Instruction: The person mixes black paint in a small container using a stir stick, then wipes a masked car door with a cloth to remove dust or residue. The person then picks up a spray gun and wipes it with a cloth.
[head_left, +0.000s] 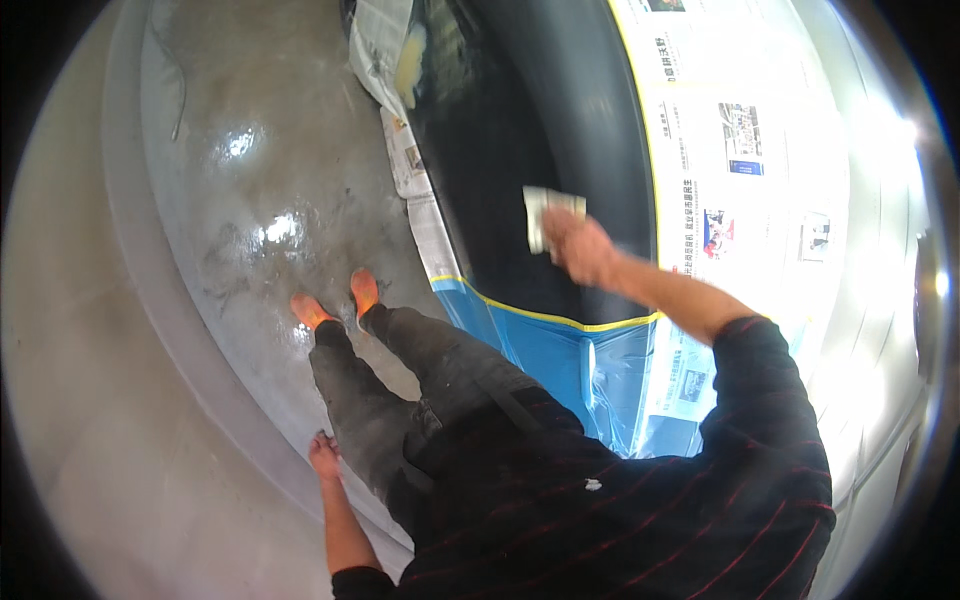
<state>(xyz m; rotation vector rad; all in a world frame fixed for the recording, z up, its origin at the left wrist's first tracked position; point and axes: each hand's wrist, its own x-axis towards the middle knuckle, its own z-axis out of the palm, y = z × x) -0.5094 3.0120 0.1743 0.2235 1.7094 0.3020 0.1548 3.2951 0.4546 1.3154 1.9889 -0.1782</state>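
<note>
The right hand (580, 247) is closed on a pale pad (536, 220), above a black panel (490, 140).

The pad lies at the fingertips, just to the left of this hand, with the panel beneath; because of blur, I cannot tell if pad and panel touch. The grip is at the pad's right part, perhaps so that the rest of it is free to meet the surface. To the right of the hand is newspaper (745, 200), and nearer to the body is blue film (530, 350); yellow tape (590, 327) runs along their edges, probably so that only the panel is bare. The left hand (323, 455) hangs well apart, by the leg, its fingers bent; whether it holds something, I cannot tell.
</note>
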